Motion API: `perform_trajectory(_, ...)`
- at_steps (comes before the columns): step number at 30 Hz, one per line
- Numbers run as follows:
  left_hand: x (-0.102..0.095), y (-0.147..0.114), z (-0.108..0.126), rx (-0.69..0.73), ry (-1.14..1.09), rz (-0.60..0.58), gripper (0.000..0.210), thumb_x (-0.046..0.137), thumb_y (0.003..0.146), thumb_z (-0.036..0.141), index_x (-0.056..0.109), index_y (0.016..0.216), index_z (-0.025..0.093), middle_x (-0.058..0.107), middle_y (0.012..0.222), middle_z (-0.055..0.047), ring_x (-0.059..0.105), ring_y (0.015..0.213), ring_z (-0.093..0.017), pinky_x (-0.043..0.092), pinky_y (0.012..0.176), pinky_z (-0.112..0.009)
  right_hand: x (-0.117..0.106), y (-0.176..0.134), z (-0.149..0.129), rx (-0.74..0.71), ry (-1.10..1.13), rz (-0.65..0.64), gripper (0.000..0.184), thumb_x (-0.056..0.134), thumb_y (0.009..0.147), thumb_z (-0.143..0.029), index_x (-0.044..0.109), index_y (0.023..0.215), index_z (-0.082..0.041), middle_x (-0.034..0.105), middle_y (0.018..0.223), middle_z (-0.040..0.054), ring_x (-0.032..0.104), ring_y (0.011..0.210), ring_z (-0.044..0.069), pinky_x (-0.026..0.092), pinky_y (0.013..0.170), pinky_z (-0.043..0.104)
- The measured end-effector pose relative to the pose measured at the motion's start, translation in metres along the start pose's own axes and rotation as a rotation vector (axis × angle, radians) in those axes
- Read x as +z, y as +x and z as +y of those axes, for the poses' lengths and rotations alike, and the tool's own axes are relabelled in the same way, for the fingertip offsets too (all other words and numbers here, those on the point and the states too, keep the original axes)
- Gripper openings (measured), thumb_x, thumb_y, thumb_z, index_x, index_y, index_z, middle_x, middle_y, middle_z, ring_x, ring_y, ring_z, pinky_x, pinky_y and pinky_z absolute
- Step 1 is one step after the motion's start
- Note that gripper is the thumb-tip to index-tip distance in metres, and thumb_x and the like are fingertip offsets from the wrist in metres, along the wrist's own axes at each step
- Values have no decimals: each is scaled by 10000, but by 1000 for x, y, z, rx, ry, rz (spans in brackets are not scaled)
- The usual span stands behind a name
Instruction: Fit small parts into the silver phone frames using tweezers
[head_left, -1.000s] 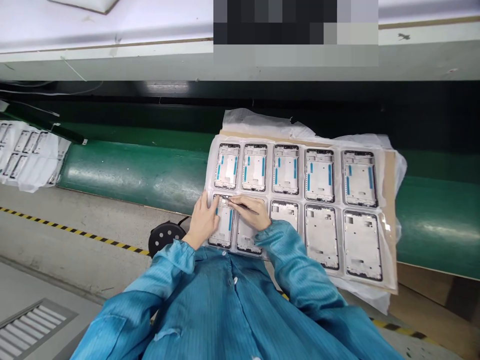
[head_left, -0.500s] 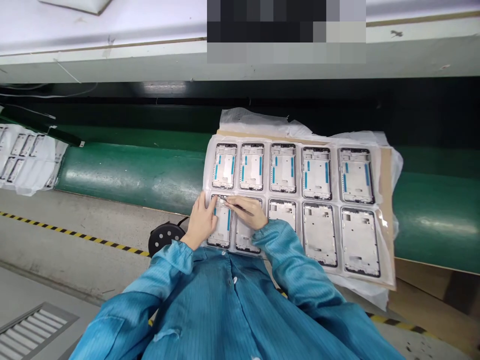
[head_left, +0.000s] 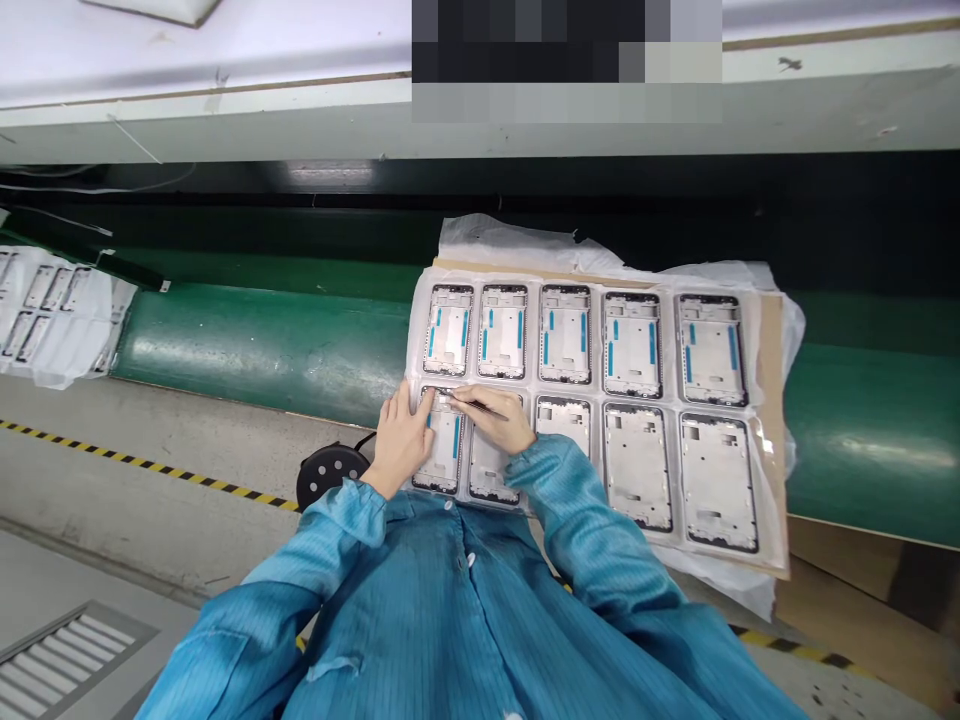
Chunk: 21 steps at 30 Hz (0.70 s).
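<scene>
My left hand (head_left: 400,440) lies with its fingers apart over the left edge of a phone frame (head_left: 442,470), its index fingertip touching near the top. This frame sits at the near left of a clear plastic tray (head_left: 674,450) and bears blue strips (head_left: 457,437). From the right, my right hand (head_left: 501,420) pinches thin dark tweezers (head_left: 480,408), whose tips reach the top of the same frame. Another phone frame (head_left: 491,465) is partly hidden beneath that hand. Whatever lies at the tweezer tips is too small to make out.
Blue strips also mark the far-row frames (head_left: 566,335); bare-looking frames (head_left: 718,480) fill the near row's right. Cardboard (head_left: 772,400) and white wrapping (head_left: 517,240) lie under the tray on a green surface (head_left: 262,350). A round black stool (head_left: 334,475) stands left; more wrapped frames (head_left: 56,310) lie farther left.
The right hand has tilted slightly, so more of the tweezers shows. The left hand stays at nearly the same spot on the frame.
</scene>
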<state>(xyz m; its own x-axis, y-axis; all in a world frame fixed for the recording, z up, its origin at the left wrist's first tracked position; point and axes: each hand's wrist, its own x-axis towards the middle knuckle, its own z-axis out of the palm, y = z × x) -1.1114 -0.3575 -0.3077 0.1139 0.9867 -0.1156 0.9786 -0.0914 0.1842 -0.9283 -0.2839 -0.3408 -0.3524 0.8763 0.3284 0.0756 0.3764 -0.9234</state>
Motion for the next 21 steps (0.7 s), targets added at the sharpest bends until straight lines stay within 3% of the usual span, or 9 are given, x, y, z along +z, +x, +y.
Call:
perform_trajectory(10,4,0,-5,18,-73,1,630,519,865,143,465,1492,133,330,1582,-241,446,1369,-394,397,1105,-511,-1,0,-1,3,3,-3,227,686,949,-434,766,857,-244,797,893,49,768,848,225,657,828,357)
perform_trajectory(15,10,-2,-8,2,-172,60,587,480,868,137,500,1455,127,349,1575,-211,444,1361,-359,391,1122,-504,-2,0,0,37,-4,-17,242,692,943,-454,775,857,-243,801,913,52,770,876,233,654,852,364)
perform_trajectory(21,9,-3,-6,-1,-192,35,600,481,874,143,487,1474,149,315,1591,-199,419,1378,-368,399,1113,-509,-2,-1,2,39,-11,-18,242,702,934,-461,774,852,-245,801,910,47,772,867,234,656,849,371)
